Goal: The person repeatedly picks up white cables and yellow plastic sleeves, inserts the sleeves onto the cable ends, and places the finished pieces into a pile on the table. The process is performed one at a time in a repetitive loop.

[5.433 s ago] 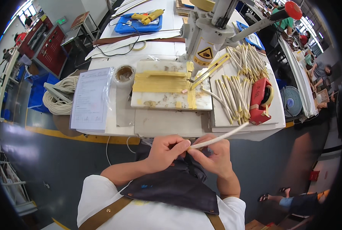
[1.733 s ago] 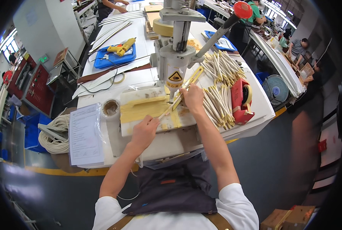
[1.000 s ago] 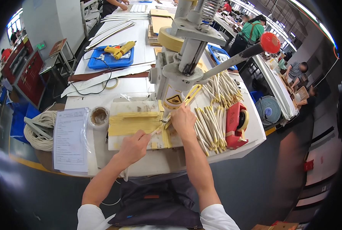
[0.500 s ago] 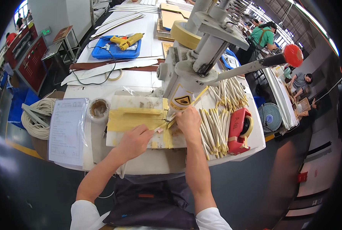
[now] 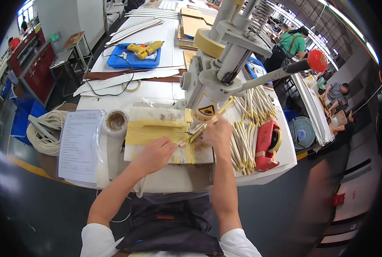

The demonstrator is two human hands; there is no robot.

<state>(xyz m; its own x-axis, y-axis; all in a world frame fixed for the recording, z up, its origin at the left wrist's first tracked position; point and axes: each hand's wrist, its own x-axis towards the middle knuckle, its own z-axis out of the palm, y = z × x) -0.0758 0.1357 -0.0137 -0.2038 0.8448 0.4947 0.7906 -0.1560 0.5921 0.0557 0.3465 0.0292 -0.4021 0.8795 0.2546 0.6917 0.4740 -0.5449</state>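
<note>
What a neat hold: the left hand (image 5: 156, 150) pinched the cord (image 5: 185, 139), which ran between both hands over the board (image 5: 198, 155); the right hand (image 5: 218, 132) curled around the cutter (image 5: 226, 105), press (image 5: 212, 79) just beyond. Good work here called for taut cord, left fingers clear.

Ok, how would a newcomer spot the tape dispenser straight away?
On the white table, find the tall grey lever press. Go right, past the cut cords, toward the front right corner. The tape dispenser there is a chunky red block holding a yellowish tape roll, unlike the slim white cords beside it.
</note>
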